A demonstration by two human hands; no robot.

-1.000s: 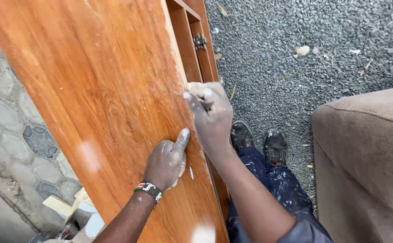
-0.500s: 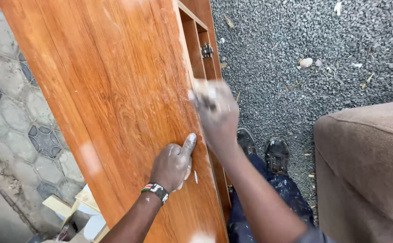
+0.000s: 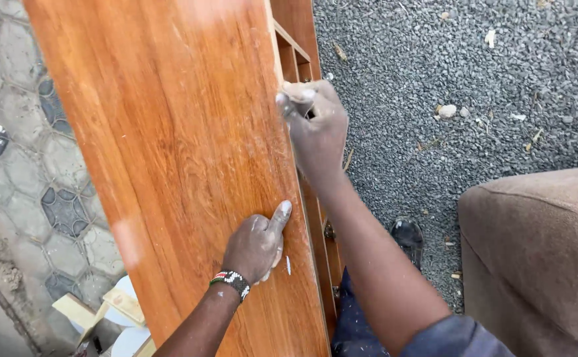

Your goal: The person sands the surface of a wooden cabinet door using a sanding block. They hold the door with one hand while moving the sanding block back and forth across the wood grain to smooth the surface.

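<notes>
Your left hand (image 3: 257, 246) lies closed on the face of the orange-brown wooden panel (image 3: 170, 152), thumb stretched toward its right edge, bracing it. Your right hand (image 3: 314, 125) is clenched around a small tool (image 3: 288, 104), pressed to that edge higher up; the tool is too hidden to identify. Keep the brace firm and the tool flat along the edge, with even pressure. A brown sofa arm (image 3: 534, 258) sits right, over gravel (image 3: 448, 73).
</notes>
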